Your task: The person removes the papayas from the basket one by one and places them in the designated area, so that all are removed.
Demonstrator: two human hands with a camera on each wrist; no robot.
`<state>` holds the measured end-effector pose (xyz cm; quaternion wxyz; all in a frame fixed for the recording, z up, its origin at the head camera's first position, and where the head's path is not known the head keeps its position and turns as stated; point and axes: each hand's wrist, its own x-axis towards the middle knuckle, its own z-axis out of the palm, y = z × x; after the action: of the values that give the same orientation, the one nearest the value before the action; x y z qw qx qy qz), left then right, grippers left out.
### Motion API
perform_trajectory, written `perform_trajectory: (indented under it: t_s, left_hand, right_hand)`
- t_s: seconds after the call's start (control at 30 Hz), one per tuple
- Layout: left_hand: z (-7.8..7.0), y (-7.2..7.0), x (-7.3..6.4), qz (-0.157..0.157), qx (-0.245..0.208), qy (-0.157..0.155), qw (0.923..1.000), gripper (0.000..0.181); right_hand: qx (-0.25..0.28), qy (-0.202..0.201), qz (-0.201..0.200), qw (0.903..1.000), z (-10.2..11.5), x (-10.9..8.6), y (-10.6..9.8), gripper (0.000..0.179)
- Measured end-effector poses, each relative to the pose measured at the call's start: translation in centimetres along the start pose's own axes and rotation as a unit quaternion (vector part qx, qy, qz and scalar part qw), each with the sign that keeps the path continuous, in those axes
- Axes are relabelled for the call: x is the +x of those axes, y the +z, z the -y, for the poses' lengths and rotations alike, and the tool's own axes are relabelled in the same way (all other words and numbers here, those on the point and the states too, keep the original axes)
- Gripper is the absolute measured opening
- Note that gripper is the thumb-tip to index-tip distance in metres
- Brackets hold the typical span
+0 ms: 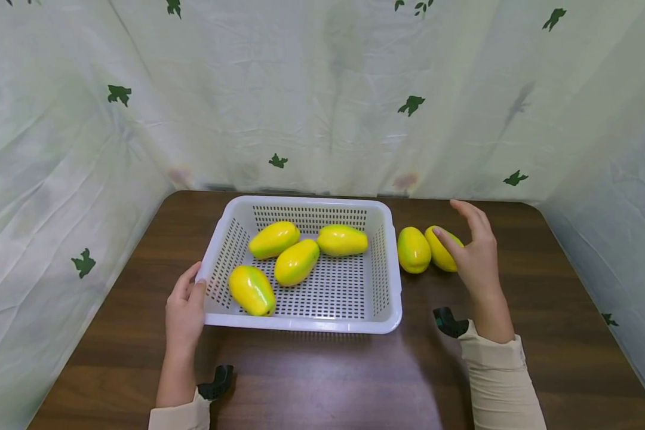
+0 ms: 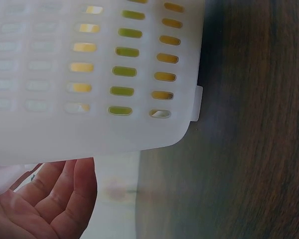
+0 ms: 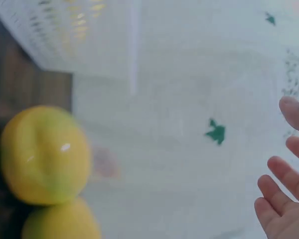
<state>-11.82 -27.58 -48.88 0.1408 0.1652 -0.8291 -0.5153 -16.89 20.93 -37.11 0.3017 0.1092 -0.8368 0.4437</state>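
Note:
A white plastic basket [image 1: 322,322] with slotted walls stands on the table with several yellow-green mangoes inside, one mango [image 1: 251,291] near its front left corner. My left hand [image 1: 185,307] grips the basket's left rim, thumb on top and fingers at the outer side. In the left wrist view the fingers [image 2: 84,194] curl at the rim below the slotted wall. Right of the basket, two more mangoes lie side by side: a nearer-to-basket mango [image 1: 414,251] and an outer mango [image 1: 444,248]. Above the outer one, my right hand [image 1: 478,257] has thumb and fingers spread, holding nothing.
The dark wooden table [image 1: 312,382] reaches back to a pale curtain [image 1: 322,107] with green leaf shapes. Curtain also hangs along both sides. A black wrist mount [image 1: 450,322] sticks out from the right sleeve, another black mount [image 1: 217,382] from the left.

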Motion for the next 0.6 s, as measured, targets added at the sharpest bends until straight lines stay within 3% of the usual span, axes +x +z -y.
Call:
perform_trajectory:
  t_s: [0.1, 0.2, 0.6]
  left_hand:
    - [2.1, 0.4, 0.9, -0.013, 0.011, 0.006, 0.9998, 0.042]
    - [3.0, 0.6, 1.3, -0.021, 0.013, 0.008, 0.9997, 0.041]
    - [2.3, 0.4, 1.0, -0.015, 0.013, 0.005, 0.9998, 0.043]
  right_hand:
    - [0.007, -0.023, -0.003, 0.9997, 1.2, 0.5, 0.1, 0.055]
    - [0.015, -0.041, 0.0, 0.9991, 2.3, 1.1, 0.4, 0.054]
    - [0.031, -0.102, 0.046, 0.9932, 6.0, 3.0, 3.5, 0.054]
